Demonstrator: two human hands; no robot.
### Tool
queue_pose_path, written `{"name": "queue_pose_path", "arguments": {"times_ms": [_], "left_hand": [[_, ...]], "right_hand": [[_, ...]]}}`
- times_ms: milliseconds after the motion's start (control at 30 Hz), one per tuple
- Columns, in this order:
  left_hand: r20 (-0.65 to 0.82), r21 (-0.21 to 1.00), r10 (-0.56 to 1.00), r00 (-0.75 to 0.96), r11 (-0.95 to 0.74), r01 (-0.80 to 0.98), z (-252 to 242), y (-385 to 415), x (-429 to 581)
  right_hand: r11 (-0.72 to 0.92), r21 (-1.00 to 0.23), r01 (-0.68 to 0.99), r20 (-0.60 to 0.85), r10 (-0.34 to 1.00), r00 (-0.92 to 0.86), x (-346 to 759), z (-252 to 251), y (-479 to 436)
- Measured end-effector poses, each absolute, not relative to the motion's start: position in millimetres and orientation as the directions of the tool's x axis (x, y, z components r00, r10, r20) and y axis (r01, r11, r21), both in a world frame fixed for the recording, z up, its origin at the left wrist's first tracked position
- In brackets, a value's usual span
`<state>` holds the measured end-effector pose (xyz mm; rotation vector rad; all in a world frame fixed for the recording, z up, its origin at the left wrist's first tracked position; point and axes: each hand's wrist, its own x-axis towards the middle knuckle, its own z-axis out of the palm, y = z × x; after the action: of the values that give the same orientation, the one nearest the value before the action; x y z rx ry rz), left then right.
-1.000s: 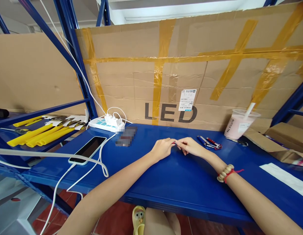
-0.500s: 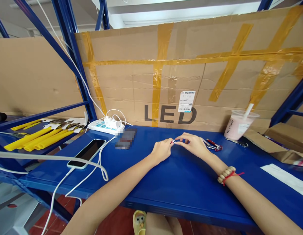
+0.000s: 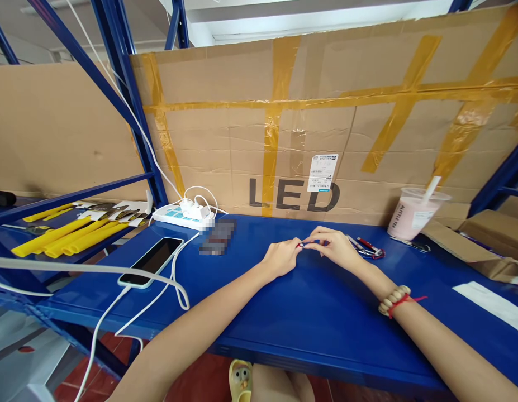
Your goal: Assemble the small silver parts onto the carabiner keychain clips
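My left hand (image 3: 280, 258) and my right hand (image 3: 336, 247) meet at the middle of the blue shelf top (image 3: 284, 301). Between their fingertips both pinch a small red and blue part (image 3: 301, 244), too small to name. Each hand is closed in a pinch, and both forearms rest low over the shelf. A beaded bracelet with a red string (image 3: 395, 300) is on my right wrist. A few red and blue crimp pieces (image 3: 367, 248) lie just right of my right hand.
A phone (image 3: 151, 261) on a white cable lies at the left, a power strip (image 3: 181, 215) behind it. A pink drink cup with a straw (image 3: 412, 213) stands at the back right. Taped cardboard (image 3: 326, 123) walls the back. Yellow tubes (image 3: 61, 234) lie on the left shelf.
My right hand's fingers shifted slightly on the small part while both hands stayed joined at the shelf's middle. The view moved a little.
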<state>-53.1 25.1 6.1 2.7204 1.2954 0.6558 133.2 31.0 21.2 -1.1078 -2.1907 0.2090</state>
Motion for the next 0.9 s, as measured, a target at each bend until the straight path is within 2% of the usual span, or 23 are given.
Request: {"name": "queue_pose_path", "arguments": {"times_ms": [533, 733, 900], "left_hand": [[0.325, 0.264, 0.741, 0.587, -0.667, 0.696, 8.9, 24.6, -55.2], [0.309, 0.285, 0.729, 0.61, -0.683, 0.672, 9.2, 25.1, -55.8], [0.365, 0.32, 0.677, 0.639, -0.736, 0.597, 6.6, 26.0, -56.7]], "right_hand": [[0.62, -0.455, 0.639, 0.48, 0.776, -0.41, 133.5, 21.8, 31.0], [0.616, -0.519, 0.592, 0.483, 0.783, -0.391, 134.0, 22.5, 31.8], [0.615, -0.587, 0.527, 0.5, 0.787, -0.362, 134.3, 24.4, 32.5]]}}
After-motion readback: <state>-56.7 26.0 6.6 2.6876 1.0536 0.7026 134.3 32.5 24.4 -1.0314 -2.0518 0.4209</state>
